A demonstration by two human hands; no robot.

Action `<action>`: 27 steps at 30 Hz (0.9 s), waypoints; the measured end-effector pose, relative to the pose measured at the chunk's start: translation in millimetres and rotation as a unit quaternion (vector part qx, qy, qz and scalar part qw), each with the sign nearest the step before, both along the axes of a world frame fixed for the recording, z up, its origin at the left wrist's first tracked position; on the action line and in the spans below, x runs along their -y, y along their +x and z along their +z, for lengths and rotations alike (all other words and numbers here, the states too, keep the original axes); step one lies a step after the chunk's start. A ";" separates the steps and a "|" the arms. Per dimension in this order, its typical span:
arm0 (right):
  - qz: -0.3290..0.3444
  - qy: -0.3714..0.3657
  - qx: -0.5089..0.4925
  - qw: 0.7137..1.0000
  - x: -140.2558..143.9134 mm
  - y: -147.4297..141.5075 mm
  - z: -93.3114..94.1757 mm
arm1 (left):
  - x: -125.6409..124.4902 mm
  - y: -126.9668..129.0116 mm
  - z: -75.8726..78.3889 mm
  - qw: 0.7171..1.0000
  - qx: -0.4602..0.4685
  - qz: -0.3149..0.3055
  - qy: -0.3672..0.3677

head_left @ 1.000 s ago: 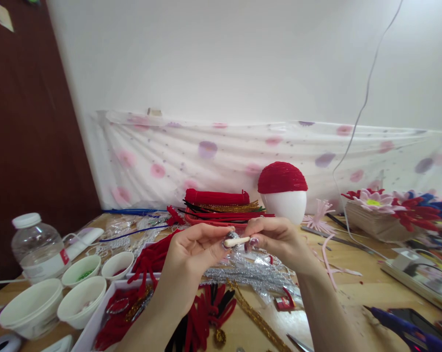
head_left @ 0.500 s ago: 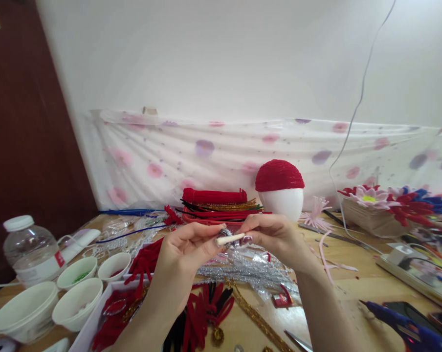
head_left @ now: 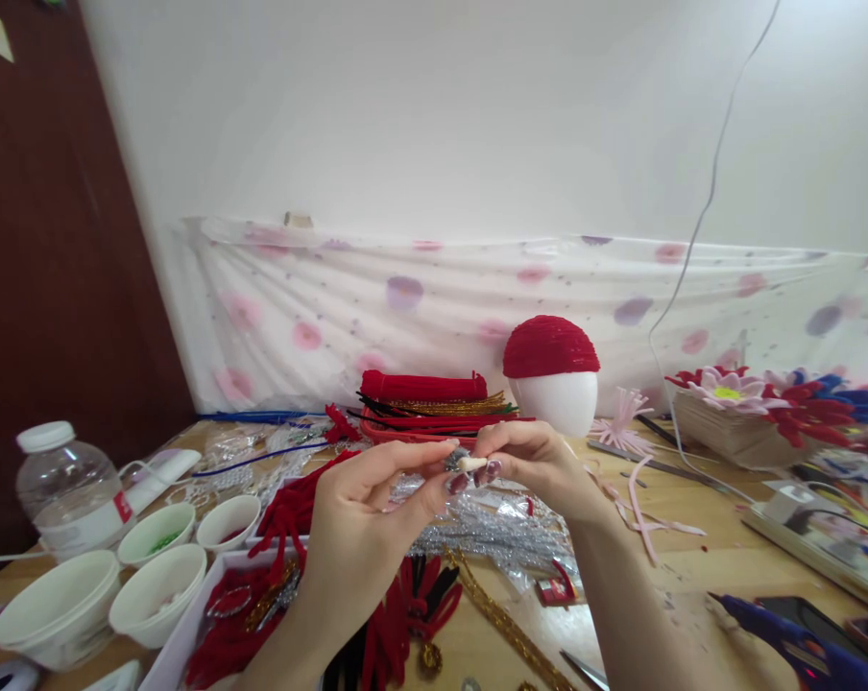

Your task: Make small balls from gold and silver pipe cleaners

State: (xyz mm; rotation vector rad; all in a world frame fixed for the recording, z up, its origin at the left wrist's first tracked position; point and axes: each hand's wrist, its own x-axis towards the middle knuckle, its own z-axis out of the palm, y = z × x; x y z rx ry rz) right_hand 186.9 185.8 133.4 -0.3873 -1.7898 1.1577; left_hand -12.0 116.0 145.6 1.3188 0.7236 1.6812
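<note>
Both hands meet over the middle of the table in a pinch. My left hand [head_left: 376, 489] is closed on a small silver tinsel stem [head_left: 455, 459], curled at its fingertips. My right hand [head_left: 531, 465] pinches a short cream-coloured stick [head_left: 472, 464], which lies against the silver piece. The stick's left end is close to the left thumb. Fingers hide part of both pieces, so how the tinsel sits around the stick cannot be made out. Below the hands lies a bundle of silver tinsel stems [head_left: 492, 539].
Left stand white bowls [head_left: 56, 614], a plastic bottle [head_left: 74, 499] and a white box [head_left: 167, 662] with red fuzzy pieces. Behind is a white head form [head_left: 556, 398] with a red cap [head_left: 551, 347]. Right lie a blue glue gun [head_left: 786, 633], a power strip [head_left: 823, 547] and scissors [head_left: 584, 669].
My hands have drawn closer together. The cream stick has turned and shows shorter, and it has shifted slightly right along with the silver piece.
</note>
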 end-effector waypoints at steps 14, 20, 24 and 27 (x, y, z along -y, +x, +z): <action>0.039 0.001 -0.021 0.999 -8.3 -7.6 -8.9 | -8.1 -2.7 -5.5 0.995 -0.032 -0.036 0.085; 0.043 0.029 -0.021 0.998 -8.0 -9.8 -9.9 | 0.1 -1.1 -2.7 0.999 0.014 -0.031 0.016; 0.025 0.060 -0.014 0.998 -0.5 -2.6 -1.6 | -1.9 -11.2 -4.2 0.990 -0.087 -0.006 0.113; -0.029 0.127 0.005 0.991 11.0 6.2 7.5 | -2.9 -17.4 -4.2 0.966 -0.154 0.018 0.208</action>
